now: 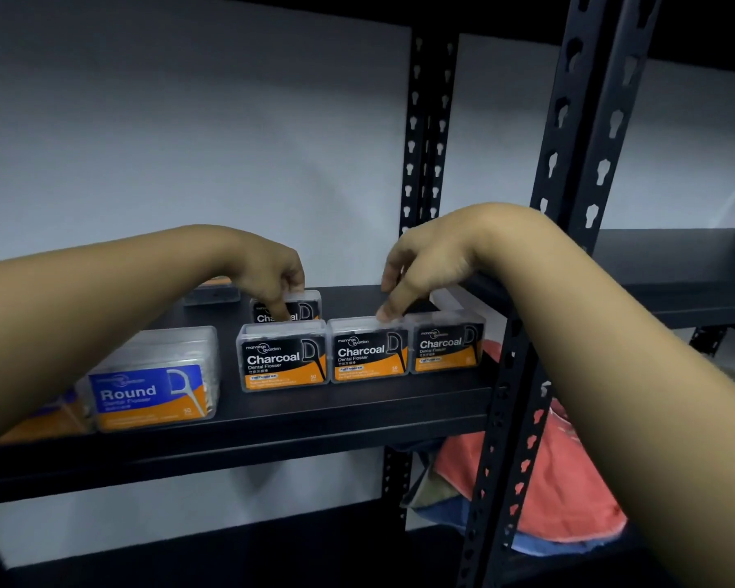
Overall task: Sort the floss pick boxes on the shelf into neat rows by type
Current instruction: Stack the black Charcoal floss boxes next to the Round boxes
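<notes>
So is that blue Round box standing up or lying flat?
Standing upright. The blue Round box rests on its narrow bottom edge on the shelf, label facing forward and reading level.

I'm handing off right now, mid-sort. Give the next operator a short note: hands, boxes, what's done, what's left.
Left hand: fingers down on the rear Charcoal box, just behind the front row; grip not clear.
Right hand: fingers touch the top of the middle Charcoal box, not lifting it.
Boxes: three Charcoal boxes stand side by side at the shelf front, labels out. The Round box stands to their left, with more boxes partly hidden beyond it. One box lies flat at the back.
Done: Charcoal front row.
Left: line up the rear Charcoal box, place the flat box, tidy the Round boxes.
</notes>
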Available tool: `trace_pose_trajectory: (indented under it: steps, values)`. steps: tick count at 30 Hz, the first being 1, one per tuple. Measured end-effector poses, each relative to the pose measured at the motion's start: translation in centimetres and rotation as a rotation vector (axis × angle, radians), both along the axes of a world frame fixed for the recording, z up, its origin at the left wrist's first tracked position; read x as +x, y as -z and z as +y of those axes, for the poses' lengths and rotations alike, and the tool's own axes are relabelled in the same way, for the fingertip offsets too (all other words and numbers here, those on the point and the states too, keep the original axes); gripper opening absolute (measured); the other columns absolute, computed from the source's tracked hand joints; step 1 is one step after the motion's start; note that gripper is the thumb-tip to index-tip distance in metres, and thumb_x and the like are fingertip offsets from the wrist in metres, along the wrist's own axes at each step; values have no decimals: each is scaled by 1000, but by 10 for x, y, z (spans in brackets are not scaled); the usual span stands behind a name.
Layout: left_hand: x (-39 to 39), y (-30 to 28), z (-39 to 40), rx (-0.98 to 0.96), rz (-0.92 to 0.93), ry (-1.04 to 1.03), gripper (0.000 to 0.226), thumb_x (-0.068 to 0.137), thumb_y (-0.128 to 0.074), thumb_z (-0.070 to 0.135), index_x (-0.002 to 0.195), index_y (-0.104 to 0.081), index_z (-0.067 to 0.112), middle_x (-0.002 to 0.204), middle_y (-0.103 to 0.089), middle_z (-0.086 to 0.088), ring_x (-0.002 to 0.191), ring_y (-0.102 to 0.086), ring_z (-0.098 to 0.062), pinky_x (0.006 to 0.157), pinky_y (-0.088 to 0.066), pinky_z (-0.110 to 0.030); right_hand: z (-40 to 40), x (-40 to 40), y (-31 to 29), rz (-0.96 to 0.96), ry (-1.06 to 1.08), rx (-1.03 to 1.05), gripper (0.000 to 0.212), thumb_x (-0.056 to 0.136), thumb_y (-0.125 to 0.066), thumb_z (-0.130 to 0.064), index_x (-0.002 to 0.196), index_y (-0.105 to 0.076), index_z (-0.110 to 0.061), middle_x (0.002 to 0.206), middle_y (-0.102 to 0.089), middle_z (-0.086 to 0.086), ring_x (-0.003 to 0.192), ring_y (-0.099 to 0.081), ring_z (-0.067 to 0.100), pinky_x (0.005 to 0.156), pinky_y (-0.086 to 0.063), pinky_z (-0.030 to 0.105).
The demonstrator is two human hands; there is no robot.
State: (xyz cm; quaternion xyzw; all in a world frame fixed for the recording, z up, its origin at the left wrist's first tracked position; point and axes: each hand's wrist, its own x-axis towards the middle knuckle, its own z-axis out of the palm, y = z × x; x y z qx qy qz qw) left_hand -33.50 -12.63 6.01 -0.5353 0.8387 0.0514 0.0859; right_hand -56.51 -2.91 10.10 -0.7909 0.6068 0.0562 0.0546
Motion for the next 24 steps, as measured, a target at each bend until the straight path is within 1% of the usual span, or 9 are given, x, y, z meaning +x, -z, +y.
trace_pose_trajectory:
  steps: [3, 6, 9, 12, 14, 18, 21, 23, 24]
  values:
    - [5, -2, 3, 12, 7, -4, 29, 80, -84, 23, 106, -74, 13, 99, -79, -4, 98, -73, -25, 94, -57, -42, 2, 3, 12, -123, -83, -40, 49, 75, -80, -62, 116, -70, -38, 108, -73, -13, 107, -65, 12, 106, -49, 42]
    - [6, -2, 5, 10, 28, -11, 30, 79, -84, 23, 106, -74, 12, 101, -78, -5, 96, -72, -24, 94, -57, -42, 0, 7, 29, -198, -159, -11, 52, 75, -85, -54, 121, -69, -36, 107, -74, -14, 103, -69, 8, 103, -52, 38]
    - [5, -1, 7, 10, 44, -21, 30, 79, -84, 21, 105, -74, 11, 93, -77, -3, 82, -68, -19, 87, -55, -35, -3, 12, 38, -228, -208, -8, 45, 75, -88, -45, 116, -73, -31, 100, -75, -14, 95, -71, 5, 100, -55, 36]
    - [4, -2, 8, 16, 56, -25, 28, 79, -84, 21, 103, -74, 13, 82, -73, 3, 72, -62, -13, 79, -52, -30, -5, 15, 39, -192, -222, 22, 39, 75, -88, -44, 109, -76, -31, 97, -77, -13, 92, -72, 5, 98, -55, 37]
    - [5, -2, 7, 23, 55, -29, 28, 78, -85, 23, 102, -75, 14, 87, -76, 0, 76, -64, -16, 83, -55, -33, -6, 17, 37, -171, -219, 26, 43, 71, -88, -52, 108, -76, -33, 98, -77, -15, 94, -71, 5, 100, -55, 37]
    - [4, -2, 7, 60, 46, -42, 32, 77, -85, 26, 104, -73, 14, 99, -78, -8, 81, -65, -20, 91, -56, -41, -8, 20, 24, -184, -200, 17, 71, 53, -78, -78, 114, -73, -41, 106, -76, -16, 102, -70, 8, 101, -53, 38]
    - [5, -7, 11, 109, 69, -62, 37, 76, -86, 30, 106, -71, 14, 90, -73, -1, 80, -64, -18, 89, -58, -42, -11, 27, 12, -221, -176, 45, 53, 71, -81, -66, 114, -73, -36, 98, -76, -12, 97, -71, 10, 93, -60, 41]
    - [11, -18, 15, 147, 146, -100, 47, 71, -89, 36, 108, -71, 14, 88, -72, 2, 83, -66, -17, 88, -60, -39, -19, 34, 2, -224, -135, 56, 47, 77, -82, -56, 114, -73, -28, 90, -74, -10, 93, -72, 12, 88, -62, 42]
    - [18, -25, 17, 165, 204, -126, 54, 67, -89, 39, 111, -71, 13, 89, -73, 2, 88, -68, -18, 89, -61, -40, -24, 40, -3, -209, -120, 56, 47, 79, -82, -53, 114, -73, -25, 93, -74, -7, 94, -73, 14, 88, -62, 43]
